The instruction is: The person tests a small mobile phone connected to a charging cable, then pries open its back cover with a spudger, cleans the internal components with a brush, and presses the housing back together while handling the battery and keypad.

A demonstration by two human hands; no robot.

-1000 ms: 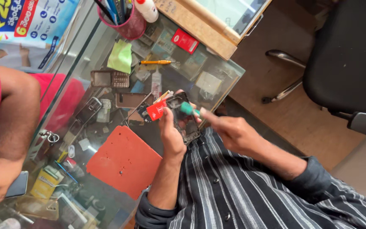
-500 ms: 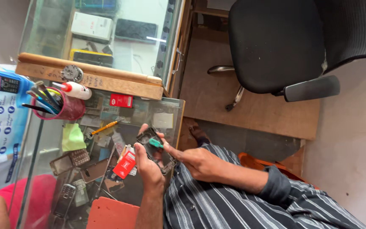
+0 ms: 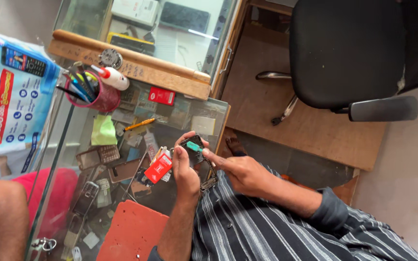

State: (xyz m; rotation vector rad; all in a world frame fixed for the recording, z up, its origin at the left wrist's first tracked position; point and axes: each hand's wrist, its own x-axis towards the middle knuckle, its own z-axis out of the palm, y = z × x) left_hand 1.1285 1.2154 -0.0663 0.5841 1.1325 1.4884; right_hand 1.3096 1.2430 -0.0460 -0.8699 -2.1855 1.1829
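Observation:
My left hand grips a small dark phone body above the glass counter, and a red card-like pack sticks out between its fingers. My right hand comes in from the right; its thumb and forefinger pinch a small green-tipped tool pressed onto the phone. Both forearms rise from my striped shirt at the bottom.
An orange mat lies near the counter's front. Phone parts, a yellow-green cloth, an orange pen and a pink pen cup sit further back. A black office chair stands right. Another person's arm rests at bottom left.
The view has swung and drawn closer, so the counter and chair shifted in frame. Both hands stay together on the phone with the green-tipped tool against it.

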